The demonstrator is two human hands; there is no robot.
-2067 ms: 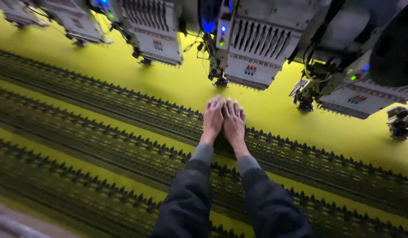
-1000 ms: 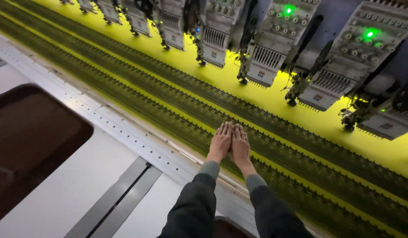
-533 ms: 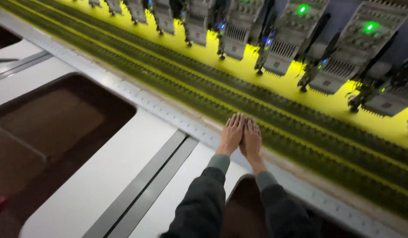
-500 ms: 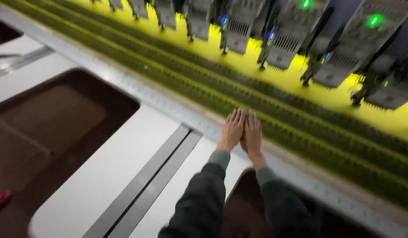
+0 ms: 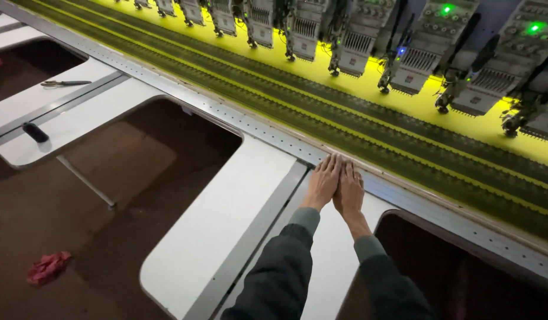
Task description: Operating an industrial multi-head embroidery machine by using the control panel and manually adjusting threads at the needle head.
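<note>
- Lower left of the frame: a red rag (image 5: 47, 266) lies on the brown floor.
- Upper left: scissors (image 5: 65, 83) and a small black object (image 5: 34, 131) rest on the white table (image 5: 226, 219), well apart.
- Centre: the left hand (image 5: 323, 182) and the right hand (image 5: 349, 191) lie flat, fingers straight, grasping nothing, side by side and touching, fingertips on the metal rail (image 5: 238, 121).
- Beyond the rail, from upper left to right edge: yellow fabric (image 5: 345, 89) with dark green stitched bands.
- Top, centre to right: a row of embroidery heads (image 5: 416, 56) stands over the fabric, two showing green lights.
</note>
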